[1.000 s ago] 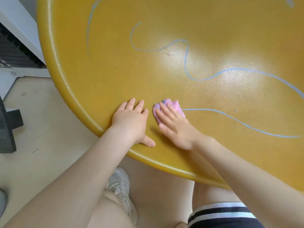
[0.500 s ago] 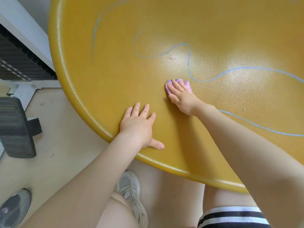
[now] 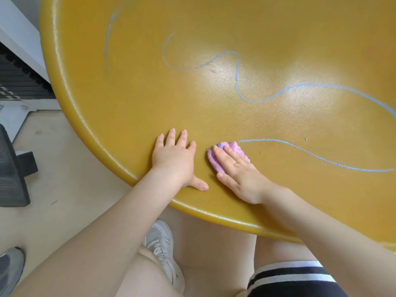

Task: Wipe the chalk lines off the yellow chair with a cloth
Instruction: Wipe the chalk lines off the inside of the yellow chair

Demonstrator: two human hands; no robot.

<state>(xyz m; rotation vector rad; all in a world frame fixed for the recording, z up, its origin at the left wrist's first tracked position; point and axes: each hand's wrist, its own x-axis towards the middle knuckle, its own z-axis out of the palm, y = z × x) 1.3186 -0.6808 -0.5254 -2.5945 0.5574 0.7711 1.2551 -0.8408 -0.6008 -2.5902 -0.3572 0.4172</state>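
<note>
The yellow chair seat [image 3: 150, 99] fills the upper view, glossy and rounded at its rim. Blue chalk lines cross it: a long wavy line [image 3: 252, 101] in the middle, a lower line [image 3: 308, 154] running right, and a faint stroke [image 3: 107, 39] at the left. My right hand [image 3: 240, 174] lies flat on a pink cloth [image 3: 233, 150], pressing it on the seat just left of the lower line's end. My left hand [image 3: 175, 159] rests flat on the seat near the rim, fingers spread, holding nothing.
A black chair base [image 3: 12, 168] stands on the pale floor at the left. A white unit with dark slats [image 3: 19, 80] sits at the upper left. My white shoe [image 3: 162, 243] and a grey shoe [image 3: 10, 269] are on the floor below the rim.
My right hand and the cloth went up toward the wavy line, then came back down near the rim, beside the lower line's left end. My left hand stayed put.
</note>
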